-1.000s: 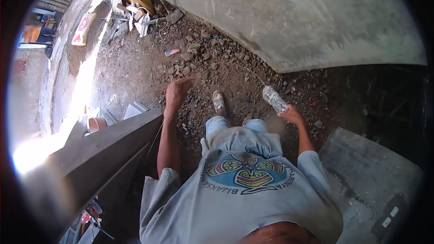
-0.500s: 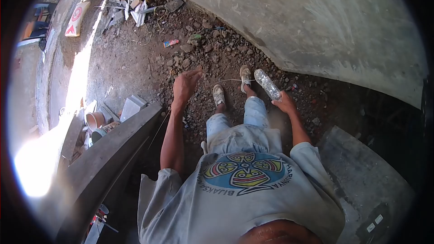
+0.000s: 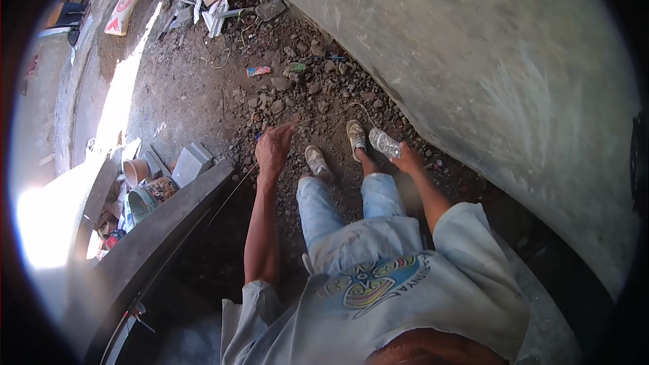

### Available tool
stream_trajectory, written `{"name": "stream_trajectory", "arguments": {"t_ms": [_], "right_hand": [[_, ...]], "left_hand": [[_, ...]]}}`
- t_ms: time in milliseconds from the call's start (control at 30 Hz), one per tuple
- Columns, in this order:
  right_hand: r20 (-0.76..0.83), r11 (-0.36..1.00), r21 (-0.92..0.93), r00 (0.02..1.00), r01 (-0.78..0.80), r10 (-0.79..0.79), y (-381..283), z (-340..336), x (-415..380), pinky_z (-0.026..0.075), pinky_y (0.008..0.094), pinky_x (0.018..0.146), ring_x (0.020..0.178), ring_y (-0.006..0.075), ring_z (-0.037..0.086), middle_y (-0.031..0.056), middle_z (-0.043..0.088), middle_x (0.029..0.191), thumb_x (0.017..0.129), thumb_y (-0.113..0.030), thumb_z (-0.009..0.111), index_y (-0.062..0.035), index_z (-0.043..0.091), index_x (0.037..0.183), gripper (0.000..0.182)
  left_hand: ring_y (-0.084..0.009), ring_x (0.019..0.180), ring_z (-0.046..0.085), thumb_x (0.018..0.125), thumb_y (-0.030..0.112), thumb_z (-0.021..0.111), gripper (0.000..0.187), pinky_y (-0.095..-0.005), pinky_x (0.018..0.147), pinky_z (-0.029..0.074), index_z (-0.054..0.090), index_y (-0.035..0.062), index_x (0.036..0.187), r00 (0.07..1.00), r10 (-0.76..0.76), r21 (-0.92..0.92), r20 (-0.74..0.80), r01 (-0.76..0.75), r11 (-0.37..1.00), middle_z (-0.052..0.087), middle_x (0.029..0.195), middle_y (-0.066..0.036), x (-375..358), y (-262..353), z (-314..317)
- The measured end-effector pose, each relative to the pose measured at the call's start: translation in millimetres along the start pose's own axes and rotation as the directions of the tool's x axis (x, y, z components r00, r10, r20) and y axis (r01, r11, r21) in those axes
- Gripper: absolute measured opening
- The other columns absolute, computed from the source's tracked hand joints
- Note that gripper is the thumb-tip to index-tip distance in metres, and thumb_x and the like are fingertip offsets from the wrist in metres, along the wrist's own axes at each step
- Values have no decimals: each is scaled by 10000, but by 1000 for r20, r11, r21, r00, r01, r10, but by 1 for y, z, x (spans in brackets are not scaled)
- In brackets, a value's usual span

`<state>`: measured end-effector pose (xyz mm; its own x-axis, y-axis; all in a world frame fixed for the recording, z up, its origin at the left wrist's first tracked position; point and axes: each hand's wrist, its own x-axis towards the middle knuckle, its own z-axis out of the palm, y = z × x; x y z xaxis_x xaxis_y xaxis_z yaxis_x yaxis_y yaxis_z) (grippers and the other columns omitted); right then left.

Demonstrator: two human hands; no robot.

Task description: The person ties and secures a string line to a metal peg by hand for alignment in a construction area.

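My right hand (image 3: 407,159) is wrapped around the near end of a clear plastic bottle (image 3: 384,143), held in front of my right shoe. A thin pale string (image 3: 331,116) leaves the bottle's far end and curves over the rubble to my left hand (image 3: 273,151). The fingers of that hand are pressed together on the string, left of my shoes. Behind this hand a thin straight line (image 3: 233,192) slants down toward the long grey beam (image 3: 169,220) on my left. A small blue spot shows beside the left fingers.
Rubble and loose stones (image 3: 280,84) cover the ground ahead. A bare grey wall (image 3: 473,40) stands along the right. Beyond lie a shovel-like tool (image 3: 270,8), scrap pieces (image 3: 215,17) and a printed sack (image 3: 125,10). Buckets (image 3: 137,172) and a pale block (image 3: 192,164) sit behind the beam.
My right hand has moved the bottle left and closer to my body. The string has gone from nearly straight to a slack raised curve. My view has turned somewhat.
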<state>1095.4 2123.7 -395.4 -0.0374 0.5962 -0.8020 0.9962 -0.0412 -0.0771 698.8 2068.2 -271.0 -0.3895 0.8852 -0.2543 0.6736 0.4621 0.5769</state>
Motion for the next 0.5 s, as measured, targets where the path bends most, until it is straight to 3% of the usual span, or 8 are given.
{"name": "stream_trajectory", "arguments": {"t_ms": [233, 333, 367, 400, 467, 500], "right_hand": [[-4, 990, 66, 992, -126, 126, 60, 74, 151, 473, 511, 935, 1097, 410, 611, 198, 633, 1194, 779, -388, 760, -122, 432, 1313, 681], [-8, 976, -8, 976, -216, 216, 83, 122, 216, 473, 505, 938, 1096, 409, 612, 192, 636, 1193, 781, -382, 757, -137, 399, 1373, 734], [-251, 969, -245, 967, -33, -31, 100, 151, 234, 472, 507, 937, 1080, 402, 618, 182, 637, 1192, 806, -335, 748, -134, 333, 1446, 789], [-278, 950, -310, 954, 20, -111, 100, 162, 254, 479, 496, 927, 1062, 388, 626, 173, 645, 1176, 814, -306, 743, -121, 344, 1445, 770], [-319, 893, -433, 906, 121, -278, 78, 169, 291, 492, 472, 908, 1027, 362, 642, 155, 660, 1145, 830, -250, 734, -96, 366, 1444, 732], [-201, 952, -235, 948, 197, -246, 71, 182, 324, 498, 457, 890, 993, 336, 648, 143, 666, 1112, 845, -218, 718, -84, 398, 1423, 674]], "left_hand": [[-334, 825, 664, 920, 361, 626, 277, -435, 729, 523, 744, 155, 1063, 995, 52, 80, 79, -58, 995, 666, 887, -133, 92, -106, 169], [-319, 816, 658, 920, 332, 625, 262, -429, 719, 513, 744, 156, 1072, 986, 28, 43, 162, -36, 998, 651, 857, -115, 135, -135, 233], [-318, 830, 658, 929, 329, 612, 271, -435, 736, 511, 739, 147, 1086, 982, 7, 18, 186, -11, 1000, 658, 875, -115, 156, -144, 255], [-317, 844, 658, 938, 325, 600, 281, -440, 753, 509, 734, 138, 1101, 975, -22, -3, 222, 23, 1000, 665, 893, -115, 168, -157, 277], [-301, 800, 648, 926, 333, 619, 263, -414, 713, 514, 743, 157, 1078, 976, 53, 26, 209, -60, 998, 639, 835, -100, 190, -190, 325], [-296, 791, 652, 920, 332, 628, 245, -407, 699, 518, 750, 169, 1057, 978, 76, 35, 195, -84, 996, 631, 812, -90, 198, -204, 348]]}}
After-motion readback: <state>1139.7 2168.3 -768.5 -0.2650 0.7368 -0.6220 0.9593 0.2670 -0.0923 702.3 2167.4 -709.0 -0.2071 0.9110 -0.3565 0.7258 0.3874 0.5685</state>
